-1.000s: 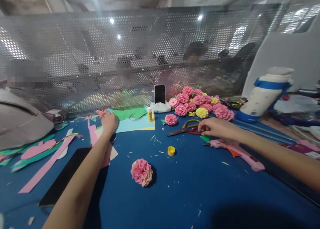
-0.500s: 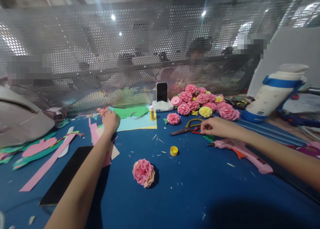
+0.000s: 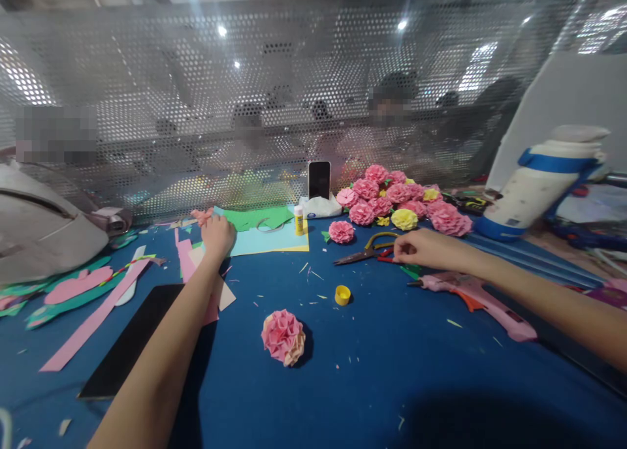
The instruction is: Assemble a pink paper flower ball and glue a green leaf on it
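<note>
My left hand (image 3: 219,237) is at the far end of the coloured paper, fingers curled at the light blue sheet (image 3: 245,243), beside a crumpled salmon paper piece (image 3: 202,215). What its fingers hold, if anything, is hidden. My right hand (image 3: 415,247) is closed by the handles of the scissors (image 3: 359,256), which have dark blades and yellow and red handles; whether it grips them I cannot tell. Below my right wrist lies a pink glue gun (image 3: 482,302). A pink paper flower (image 3: 284,337) sits nearer me, with a yellow cap (image 3: 342,295) beyond it.
An uncapped glue stick (image 3: 298,221) stands on the paper. Behind it a phone (image 3: 319,180) leans upright. Pink and yellow paper flowers (image 3: 379,198) are heaped at the back right, beside a white bottle (image 3: 541,185). A black tablet-like slab (image 3: 132,341) and a bag (image 3: 44,227) are left.
The view has shifted very slightly. Both hands stay where they were, and the things on the table have not moved.
</note>
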Available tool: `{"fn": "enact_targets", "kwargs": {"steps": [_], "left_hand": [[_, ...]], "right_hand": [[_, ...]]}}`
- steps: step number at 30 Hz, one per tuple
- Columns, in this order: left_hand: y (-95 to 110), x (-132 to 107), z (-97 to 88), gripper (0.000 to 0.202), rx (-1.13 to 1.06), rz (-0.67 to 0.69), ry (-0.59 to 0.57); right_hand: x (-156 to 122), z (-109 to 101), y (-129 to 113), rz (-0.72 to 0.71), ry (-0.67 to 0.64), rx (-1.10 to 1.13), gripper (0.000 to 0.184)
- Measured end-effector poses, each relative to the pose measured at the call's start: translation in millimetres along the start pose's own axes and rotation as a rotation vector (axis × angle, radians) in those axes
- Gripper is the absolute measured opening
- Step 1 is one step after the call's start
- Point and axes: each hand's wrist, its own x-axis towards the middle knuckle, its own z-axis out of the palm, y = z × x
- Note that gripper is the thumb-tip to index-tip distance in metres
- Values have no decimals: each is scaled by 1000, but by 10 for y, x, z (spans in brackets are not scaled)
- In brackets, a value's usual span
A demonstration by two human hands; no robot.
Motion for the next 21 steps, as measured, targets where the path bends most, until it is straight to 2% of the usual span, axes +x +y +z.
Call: {"fn": "enact_targets", "kwargs": {"steps": [21], "left_hand": [[-10, -3, 18, 33, 17, 9, 18]], "right_hand": [[11, 9, 19, -4, 3, -13, 26]]}}
